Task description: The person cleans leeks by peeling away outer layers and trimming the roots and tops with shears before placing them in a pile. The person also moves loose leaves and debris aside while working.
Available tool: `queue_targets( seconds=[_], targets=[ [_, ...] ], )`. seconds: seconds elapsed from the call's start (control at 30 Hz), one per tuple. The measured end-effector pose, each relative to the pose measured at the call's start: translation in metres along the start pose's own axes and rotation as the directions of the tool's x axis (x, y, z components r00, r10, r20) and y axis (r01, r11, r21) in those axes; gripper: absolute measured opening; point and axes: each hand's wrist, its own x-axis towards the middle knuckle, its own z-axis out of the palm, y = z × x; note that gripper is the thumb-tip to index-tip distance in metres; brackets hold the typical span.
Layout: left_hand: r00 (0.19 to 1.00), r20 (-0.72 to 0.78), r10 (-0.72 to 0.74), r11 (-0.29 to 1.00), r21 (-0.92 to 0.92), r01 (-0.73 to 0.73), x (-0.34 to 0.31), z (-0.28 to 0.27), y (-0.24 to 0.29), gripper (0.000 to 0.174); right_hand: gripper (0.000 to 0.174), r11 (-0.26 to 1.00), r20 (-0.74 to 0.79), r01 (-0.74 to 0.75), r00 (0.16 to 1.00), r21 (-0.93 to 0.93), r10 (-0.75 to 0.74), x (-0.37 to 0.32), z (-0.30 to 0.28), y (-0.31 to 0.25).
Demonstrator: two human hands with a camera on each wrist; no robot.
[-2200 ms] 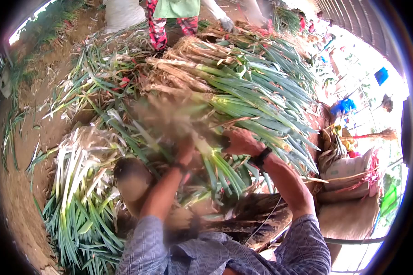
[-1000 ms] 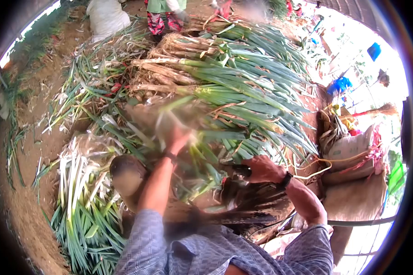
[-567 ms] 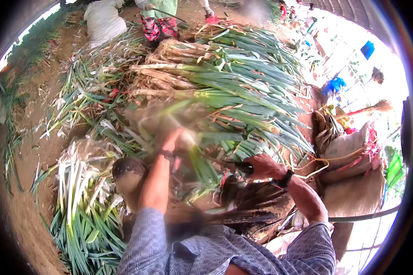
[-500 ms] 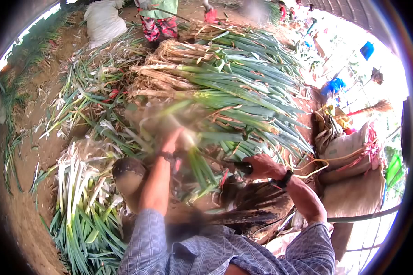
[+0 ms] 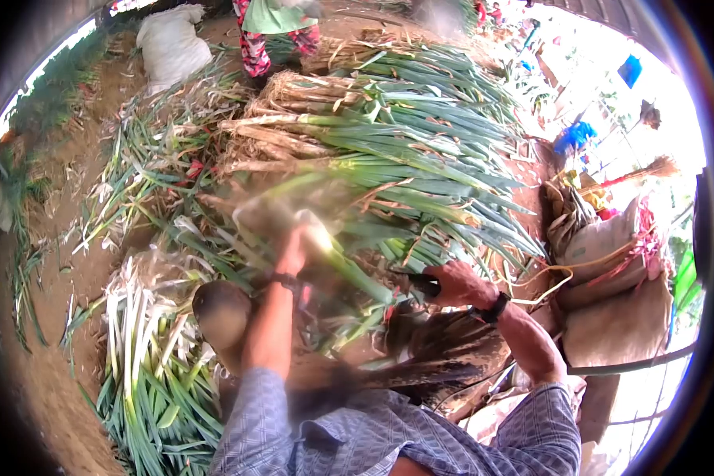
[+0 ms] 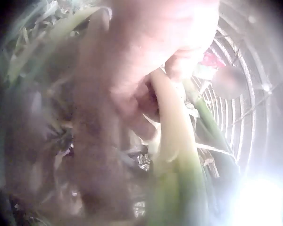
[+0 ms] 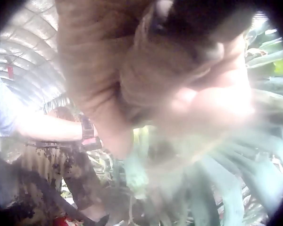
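My left hand [image 5: 295, 247] grips a leek [image 5: 355, 274] by its pale stalk, with the green leaves slanting down to the right. In the left wrist view, fingers [image 6: 132, 110] curl round the pale stalk [image 6: 172, 113]. My right hand [image 5: 458, 284] grips the black handle of a knife [image 5: 425, 286], close beside the leek's leaf end. The right wrist view shows the curled right hand [image 7: 151, 80] large and blurred, the dark handle across its top. A blur covers the root end of the leek in the head view.
A big heap of untrimmed leeks [image 5: 420, 151] lies ahead. Cleaned leeks [image 5: 139, 341] are piled at left, beside a rounded brown shape [image 5: 220, 313]. Leaf scraps [image 5: 166, 151] litter the soil. Sacks [image 5: 611, 293] stand right; another person [image 5: 278, 24] stands at the back.
The right hand has moved right and down from beside the left hand, holding the knife. Most recently, the held leek's leaves have swung right, toward the knife. The person at the back has shifted.
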Motion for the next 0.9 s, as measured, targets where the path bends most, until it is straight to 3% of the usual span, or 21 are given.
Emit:
queue_targets(
  seconds=[0.13,0.27,0.37,0.57,0.67,0.73,0.77,0.83,0.87,0.9],
  targets=[
    [0.993,0.111,-0.048,0.998,-0.046,0.053,-0.002,-0.003,0.0,0.026,0.035,1.0,-0.007,-0.009,1.0,0.005,0.009,0.003,0.001,0.0],
    [0.995,0.095,0.006,0.999,-0.045,-0.001,-0.002,-0.008,-0.003,0.025,0.04,0.997,-0.035,0.056,0.998,0.06,-0.053,0.002,-0.004,-0.01],
    [0.996,0.085,0.01,1.0,-0.029,-0.008,-0.006,-0.002,0.002,0.024,0.038,1.0,-0.031,0.008,0.999,0.008,-0.008,0.007,0.0,-0.005],
    [0.996,0.093,-0.015,1.0,0.003,0.015,-0.018,0.017,0.014,0.026,0.04,0.998,0.097,-0.059,0.994,0.026,0.056,0.018,-0.006,-0.021],
    [0.991,0.127,-0.048,0.998,0.045,0.042,-0.029,0.03,0.018,0.028,0.041,0.992,0.071,-0.109,0.992,0.063,0.104,0.03,-0.002,-0.017],
    [0.981,0.173,-0.089,0.996,0.028,0.085,-0.036,0.035,0.025,0.031,0.042,0.988,-0.06,-0.093,0.993,0.122,0.101,0.032,0.004,-0.016],
    [0.965,0.226,-0.131,0.984,-0.087,0.154,-0.024,0.023,0.018,0.032,0.043,0.986,-0.122,-0.079,0.988,0.148,0.097,0.035,0.005,-0.015],
    [0.92,0.343,-0.19,0.907,-0.299,0.298,0.002,-0.002,0.003,0.035,0.043,0.989,-0.011,-0.076,0.997,0.127,0.078,0.032,-0.01,-0.027],
    [0.939,0.302,-0.165,0.925,-0.283,0.253,0.002,-0.005,0.003,0.035,0.044,0.99,0.045,-0.075,0.997,0.118,0.071,0.032,-0.015,-0.032],
    [0.955,0.263,-0.138,0.941,-0.266,0.209,0.003,-0.007,0.0,0.036,0.044,0.992,-0.003,-0.044,0.999,0.12,0.045,0.032,-0.007,-0.027]
  ],
)
